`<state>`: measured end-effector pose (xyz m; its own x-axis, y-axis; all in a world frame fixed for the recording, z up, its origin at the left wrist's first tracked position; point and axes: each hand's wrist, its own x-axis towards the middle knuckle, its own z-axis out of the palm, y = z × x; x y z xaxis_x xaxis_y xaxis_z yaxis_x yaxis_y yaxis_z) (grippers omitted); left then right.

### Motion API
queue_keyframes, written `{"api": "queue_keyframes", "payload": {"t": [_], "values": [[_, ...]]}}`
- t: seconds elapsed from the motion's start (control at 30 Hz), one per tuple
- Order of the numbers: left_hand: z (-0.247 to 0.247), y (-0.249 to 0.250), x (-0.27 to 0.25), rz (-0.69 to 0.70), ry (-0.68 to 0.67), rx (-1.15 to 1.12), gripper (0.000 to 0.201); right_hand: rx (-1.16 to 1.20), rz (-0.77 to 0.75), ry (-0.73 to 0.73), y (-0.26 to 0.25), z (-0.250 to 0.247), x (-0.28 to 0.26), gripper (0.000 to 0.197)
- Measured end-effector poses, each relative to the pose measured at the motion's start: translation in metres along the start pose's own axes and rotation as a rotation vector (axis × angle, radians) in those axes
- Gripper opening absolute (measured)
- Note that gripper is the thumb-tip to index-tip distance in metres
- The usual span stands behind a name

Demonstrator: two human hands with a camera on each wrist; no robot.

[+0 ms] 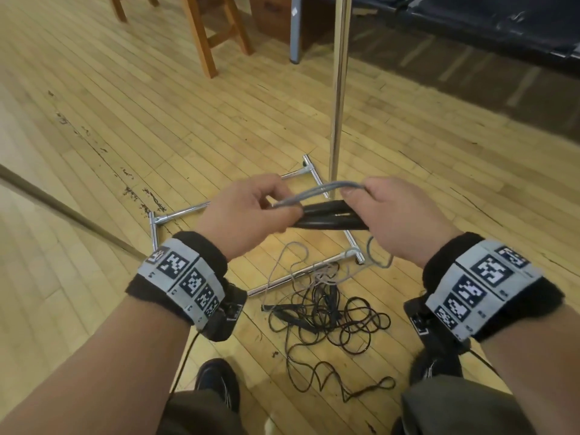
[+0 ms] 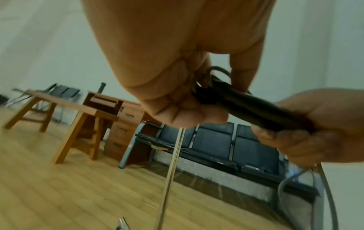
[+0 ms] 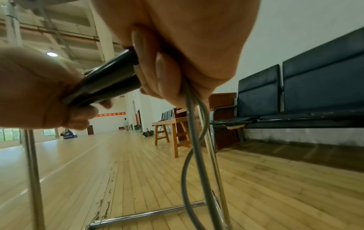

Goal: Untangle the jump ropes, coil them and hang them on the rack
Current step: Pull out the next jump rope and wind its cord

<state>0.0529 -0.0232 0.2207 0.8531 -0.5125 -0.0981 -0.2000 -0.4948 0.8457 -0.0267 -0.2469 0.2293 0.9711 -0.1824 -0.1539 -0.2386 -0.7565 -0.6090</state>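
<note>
Two black jump-rope handles (image 1: 328,215) lie side by side between my hands, held level above the floor. My left hand (image 1: 251,208) grips their left end (image 2: 208,95); my right hand (image 1: 395,211) grips their right end (image 3: 110,84) together with strands of the grey rope (image 1: 323,191). The grey rope arches over the handles and hangs in a loop (image 3: 194,140) below my right hand. On the floor below lies a tangle of black and grey ropes (image 1: 332,312) with further handles in it. The chrome rack's pole (image 1: 339,89) rises just behind my hands; its base frame (image 1: 175,213) rests on the floor.
Wooden stools (image 1: 216,36) and a wooden desk (image 2: 126,118) stand beyond the rack on the left. A row of dark waiting chairs (image 3: 303,87) runs along the wall on the right. My shoes (image 1: 216,381) are at the bottom, close to the tangle.
</note>
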Motion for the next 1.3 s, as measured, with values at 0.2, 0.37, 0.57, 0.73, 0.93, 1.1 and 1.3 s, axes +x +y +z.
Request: {"api": "queue_keyframes", "payload": {"t": [0.2,0.37,0.57,0.73,0.93,1.1,1.3], "values": [[0.021,0.007,-0.008,-0.011,-0.395,0.523,0.038,-0.185,-0.102,-0.233,-0.017,0.021,-0.004,0.040],[0.028,-0.005,-0.012,-0.076,-0.433,0.297,0.022,-0.170,-0.091,-0.209,-0.023,0.036,-0.007,0.035],[0.028,-0.003,-0.010,-0.018,-0.347,0.284,0.025,0.013,-0.070,-0.102,-0.027,0.027,-0.006,0.021],[0.030,0.000,-0.010,0.010,-0.342,0.280,0.030,0.006,-0.051,-0.127,-0.030,0.028,-0.006,0.024],[0.031,0.002,-0.012,-0.047,-0.409,0.180,0.020,-0.029,-0.081,-0.135,-0.029,0.029,-0.009,0.025],[0.034,0.001,-0.013,0.010,-0.384,0.408,0.029,-0.103,-0.142,-0.192,-0.018,0.005,-0.006,0.021],[0.039,-0.005,-0.017,0.044,-0.403,0.578,0.018,-0.162,-0.240,-0.230,0.000,-0.022,-0.009,0.022]]}}
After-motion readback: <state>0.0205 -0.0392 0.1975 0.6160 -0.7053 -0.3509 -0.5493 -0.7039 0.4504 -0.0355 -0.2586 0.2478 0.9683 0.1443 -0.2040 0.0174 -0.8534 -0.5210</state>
